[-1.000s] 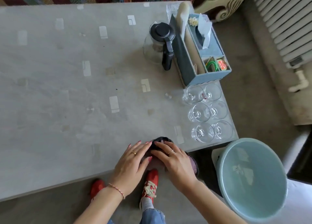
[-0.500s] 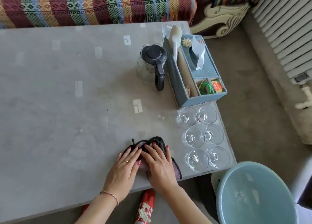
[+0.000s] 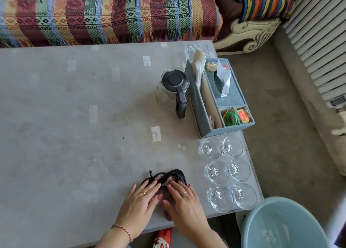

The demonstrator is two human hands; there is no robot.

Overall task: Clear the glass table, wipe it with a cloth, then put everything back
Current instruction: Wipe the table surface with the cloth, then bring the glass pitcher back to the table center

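**Pressing the cloth flat at the near edge of the bench**

Flattening is the job right now: we have both hands down on the dark cloth (image 3: pixel 168 180), which lies on the bench (image 3: pixel 74 135) just beside the six glasses (image 3: pixel 227 173), on the side away from the blue basin (image 3: pixel 280 225). Our left hand (image 3: pixel 139 202) lies palm-down with fingers straight and spread over one half of the cloth, and our right hand (image 3: pixel 184 204) does the same on the half nearer the glasses. Neither hand grips anything; they only press.

From here we judge that the wipe goes best with steady, even palm pressure and the cloth kept folded into a pad, not bunched. The glasses stand near our right hand, so strokes should run away from them, toward the bare stretch of bench. Beyond the glasses, the kettle (image 3: pixel 173 90) and the tissue organiser (image 3: pixel 219 98) sit on the bench too; wiping under them means lifting them off first.
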